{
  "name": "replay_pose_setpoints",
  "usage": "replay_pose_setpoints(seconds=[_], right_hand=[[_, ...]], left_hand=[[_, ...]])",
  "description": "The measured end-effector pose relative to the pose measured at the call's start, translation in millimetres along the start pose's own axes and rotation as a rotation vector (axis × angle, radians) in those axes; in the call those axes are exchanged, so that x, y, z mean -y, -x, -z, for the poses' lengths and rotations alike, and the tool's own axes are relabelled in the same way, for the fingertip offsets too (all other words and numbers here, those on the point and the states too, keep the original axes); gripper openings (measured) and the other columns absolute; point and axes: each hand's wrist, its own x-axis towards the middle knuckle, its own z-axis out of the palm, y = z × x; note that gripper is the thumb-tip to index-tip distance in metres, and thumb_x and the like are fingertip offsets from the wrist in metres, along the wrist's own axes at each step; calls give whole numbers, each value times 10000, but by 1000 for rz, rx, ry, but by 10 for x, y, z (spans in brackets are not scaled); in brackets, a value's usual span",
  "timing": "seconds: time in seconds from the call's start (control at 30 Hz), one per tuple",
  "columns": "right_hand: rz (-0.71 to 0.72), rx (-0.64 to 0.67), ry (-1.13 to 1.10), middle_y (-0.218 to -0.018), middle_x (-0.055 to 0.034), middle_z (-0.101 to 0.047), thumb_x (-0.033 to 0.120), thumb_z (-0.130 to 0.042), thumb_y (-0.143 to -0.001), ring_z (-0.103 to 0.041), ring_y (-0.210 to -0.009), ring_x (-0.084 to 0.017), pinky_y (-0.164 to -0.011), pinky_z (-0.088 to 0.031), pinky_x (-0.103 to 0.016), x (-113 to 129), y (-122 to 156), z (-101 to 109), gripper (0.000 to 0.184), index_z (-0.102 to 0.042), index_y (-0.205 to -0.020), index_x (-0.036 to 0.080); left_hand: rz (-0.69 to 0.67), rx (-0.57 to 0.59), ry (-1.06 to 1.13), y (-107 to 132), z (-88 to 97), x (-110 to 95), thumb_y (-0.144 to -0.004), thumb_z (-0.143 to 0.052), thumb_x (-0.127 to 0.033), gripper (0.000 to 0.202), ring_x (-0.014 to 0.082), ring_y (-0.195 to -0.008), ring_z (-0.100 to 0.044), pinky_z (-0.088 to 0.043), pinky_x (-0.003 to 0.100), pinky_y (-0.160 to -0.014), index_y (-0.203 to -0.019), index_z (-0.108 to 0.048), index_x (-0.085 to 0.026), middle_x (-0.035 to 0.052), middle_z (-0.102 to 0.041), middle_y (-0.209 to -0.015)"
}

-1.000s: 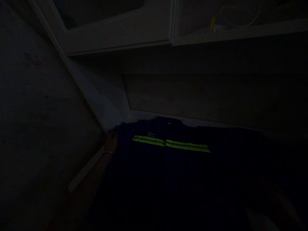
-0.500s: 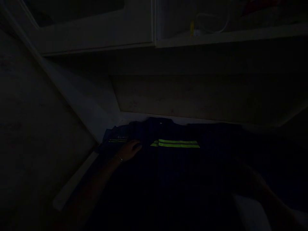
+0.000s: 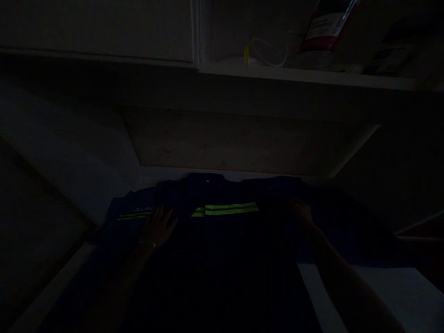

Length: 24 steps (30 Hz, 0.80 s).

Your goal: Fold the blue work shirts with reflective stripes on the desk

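Observation:
A dark blue work jacket (image 3: 225, 240) with yellow-green stripes across its chest lies spread out, collar toward the back wall. My left hand (image 3: 159, 226) rests on its left part, fingers spread over the cloth, just beside pale lettering and a thin green stripe (image 3: 133, 216). On the right part of the cloth is my right hand (image 3: 301, 212), reaching in from the lower right. Its fingers are too dark to make out, so whether it grips the fabric is unclear. Deep shadow hides most of the jacket's lower part.
Above hangs a cabinet with an open shelf (image 3: 305, 76) holding a pale cable (image 3: 274, 62) with a yellow tag and a red-and-white packet (image 3: 324, 27). A side panel stands at left. The pale surface (image 3: 388, 284) shows past the jacket at lower right.
My view has shifted to the right. My right hand has moved up and inward onto the cloth from the lower right. The left hand's fingers have spread out.

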Motion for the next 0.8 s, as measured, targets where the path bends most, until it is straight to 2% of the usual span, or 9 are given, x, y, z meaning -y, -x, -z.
replay_pose_setpoints(seconds=[0.1, 0.17, 0.27, 0.37, 0.47, 0.53, 0.63, 0.7, 0.8], right_hand=[[76, 47, 23, -956, -92, -752, 481, -552, -785, -704, -870, -254, -774, -563, -381, 264, 44, -145, 378, -740, -949, 197], [291, 141, 41, -1056, -89, -735, 446, -542, -818, -686, -990, -258, -892, -534, -425, 473, 143, -246, 331, -733, -964, 219], [639, 332, 110, -1077, -78, -730, 312, -524, -859, -653, -1092, -263, -1071, -391, -546, 761, 351, -405, 238, -723, -968, 241], [793, 560, 184, -1084, -78, -727, 255, -518, -878, -658, -1073, -252, -1112, -315, -592, 978, 559, -552, 228, -714, -994, 242], [749, 679, 174, -1158, -81, -702, 357, -512, -935, -646, -1082, -220, -1084, -396, -498, 1095, 659, -684, 286, -671, -1139, 235], [685, 606, 204, -1271, -105, -647, 423, -443, -975, -592, -1178, -215, -1075, -418, -446, 1080, 646, -781, 394, -608, -1265, 215], [577, 494, 456, -1492, -120, -453, 426, -340, -1000, -383, -1391, -269, -1135, -305, -553, 892, 594, -949, 485, -489, -1413, 221], [525, 559, 641, -1559, -96, -351, 396, -327, -996, -257, -1453, -310, -1136, -197, -654, 722, 588, -1053, 476, -476, -1427, 258], [490, 669, 744, -1567, -86, -337, 343, -330, -990, -211, -1466, -329, -1118, -149, -701, 588, 606, -1133, 449, -522, -1385, 256]], left_hand=[[3, 1, 7, -6, 21, -19, -929, -321, -551, 615, 296, -1480, -228, -214, 545, -1157, -1469, -410, -271, 102, -340, -1580], [13, -2, 6, -8, 11, -20, -926, -323, -558, 625, 296, -1478, -234, -218, 536, -1156, -1473, -404, -266, 104, -330, -1585], [10, -8, -1, -11, -19, -8, -933, -314, -549, 612, 288, -1482, -226, -203, 533, -1164, -1476, -399, -278, 89, -320, -1591], [17, 2, -2, -20, -42, 5, -935, -325, -553, 605, 283, -1477, -244, -206, 530, -1166, -1476, -395, -293, 81, -323, -1590], [19, 3, -13, -30, -46, 7, -934, -340, -569, 612, 286, -1475, -251, -214, 521, -1165, -1474, -399, -288, 103, -300, -1596], [23, 3, -19, -32, -40, 3, -933, -342, -580, 618, 287, -1474, -253, -212, 518, -1167, -1475, -398, -288, 115, -290, -1598], [39, 15, -11, -26, -42, 5, -933, -338, -589, 628, 291, -1475, -250, -198, 531, -1171, -1485, -378, -291, 114, -285, -1600], [38, 24, -4, -26, -56, 14, -935, -329, -591, 634, 292, -1482, -228, -193, 541, -1171, -1492, -360, -292, 111, -272, -1605], [27, 17, 10, -38, -52, 10, -936, -330, -587, 633, 296, -1484, -221, -199, 547, -1171, -1488, -371, -280, 123, -265, -1606]])
